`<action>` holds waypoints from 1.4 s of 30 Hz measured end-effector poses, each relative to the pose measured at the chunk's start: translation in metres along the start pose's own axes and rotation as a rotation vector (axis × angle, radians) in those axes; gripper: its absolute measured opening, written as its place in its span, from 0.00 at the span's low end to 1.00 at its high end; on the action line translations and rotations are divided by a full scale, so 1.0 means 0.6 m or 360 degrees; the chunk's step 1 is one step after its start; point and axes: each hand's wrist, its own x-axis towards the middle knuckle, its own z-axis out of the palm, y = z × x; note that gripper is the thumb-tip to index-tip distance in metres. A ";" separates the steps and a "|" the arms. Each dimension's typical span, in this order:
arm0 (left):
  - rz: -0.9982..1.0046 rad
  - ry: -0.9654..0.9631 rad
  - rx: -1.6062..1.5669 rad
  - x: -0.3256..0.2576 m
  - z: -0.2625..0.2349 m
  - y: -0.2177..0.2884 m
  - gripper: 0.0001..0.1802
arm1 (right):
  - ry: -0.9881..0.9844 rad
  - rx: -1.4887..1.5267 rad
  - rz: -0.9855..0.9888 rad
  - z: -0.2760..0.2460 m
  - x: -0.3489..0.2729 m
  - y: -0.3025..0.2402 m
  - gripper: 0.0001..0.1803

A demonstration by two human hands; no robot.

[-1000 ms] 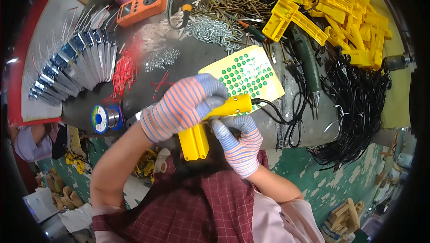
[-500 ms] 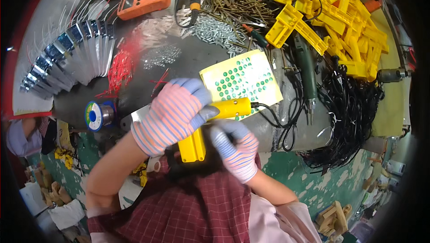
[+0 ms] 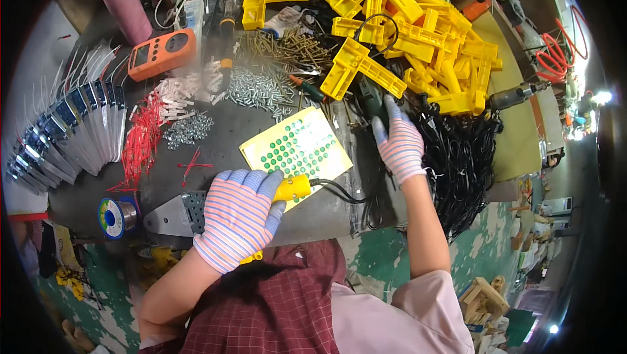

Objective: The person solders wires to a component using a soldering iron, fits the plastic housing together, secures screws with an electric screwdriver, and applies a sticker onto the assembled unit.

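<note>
My left hand (image 3: 238,217), in a striped glove, is closed round a yellow plastic housing (image 3: 294,188). A black cord (image 3: 336,187) comes out of the housing's right end, and a small yellow part shows below the palm. My right hand (image 3: 401,148), gloved alike, is stretched forward with thumb and forefinger apart. It is at a dark green electric screwdriver (image 3: 371,100), partly hidden by the hand; whether they touch I cannot tell. Under the held housing lies a yellow sheet (image 3: 261,148) with rows of green round stickers.
Yellow housings (image 3: 424,37) are heaped at the back right, beside tangled black cords (image 3: 457,164). Screws (image 3: 258,89), red wires (image 3: 140,138), an orange multimeter (image 3: 162,53), a soldering iron (image 3: 226,34) and a solder spool (image 3: 119,217) lie leftward. Circuit boards (image 3: 72,115) stand in a row far left.
My right hand has left the housing and reached forward right to the screwdriver. My left hand keeps the housing, now lower over the table edge. The view has shifted.
</note>
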 end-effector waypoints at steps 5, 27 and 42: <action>-0.0042 -0.0084 0.0089 -0.008 0.005 0.004 0.25 | 0.0043 0.0419 0.0017 0.043 0.012 0.065 0.32; -0.0122 -0.0019 0.0236 -0.003 0.021 -0.003 0.25 | -0.0269 0.3219 -0.0713 -0.090 -0.055 -0.211 0.19; -0.0108 -0.0012 0.0277 -0.007 0.027 -0.002 0.23 | -0.0234 0.3028 -0.0929 -0.033 -0.057 -0.228 0.19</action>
